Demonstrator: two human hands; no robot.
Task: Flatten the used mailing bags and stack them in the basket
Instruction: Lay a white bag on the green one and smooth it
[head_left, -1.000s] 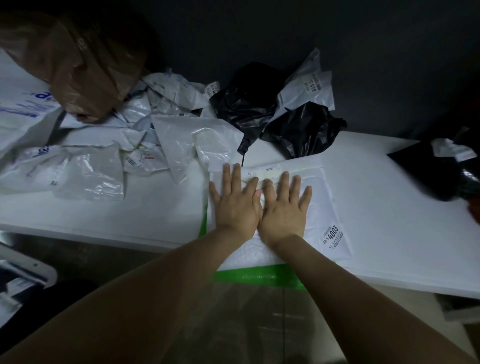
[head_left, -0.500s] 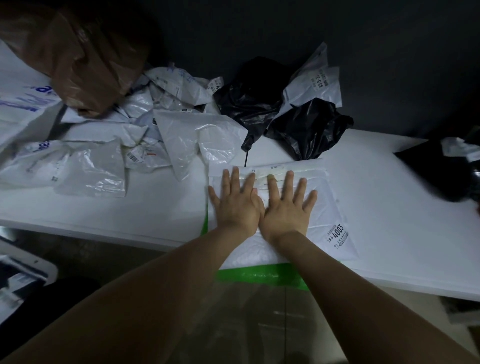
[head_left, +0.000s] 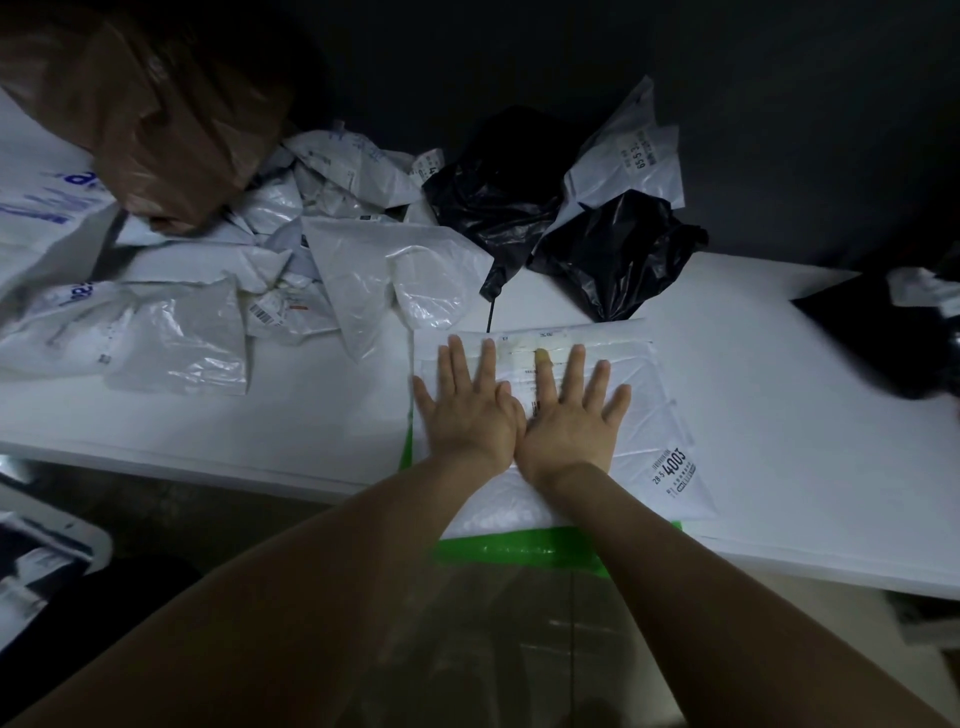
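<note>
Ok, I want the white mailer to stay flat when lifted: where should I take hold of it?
Pinch the near edge of the mailer, coming from your side of the table. It lies flat, so the far and side edges give fingers nothing to get under, while the near edge seems to overhang the table front. The left hand and right hand press flat on it.

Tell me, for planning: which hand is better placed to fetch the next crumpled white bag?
Left, probably: the left hand presses the flat bag at its left edge, nearest the crumpled white bags; the right hand would have to cross it.
</note>
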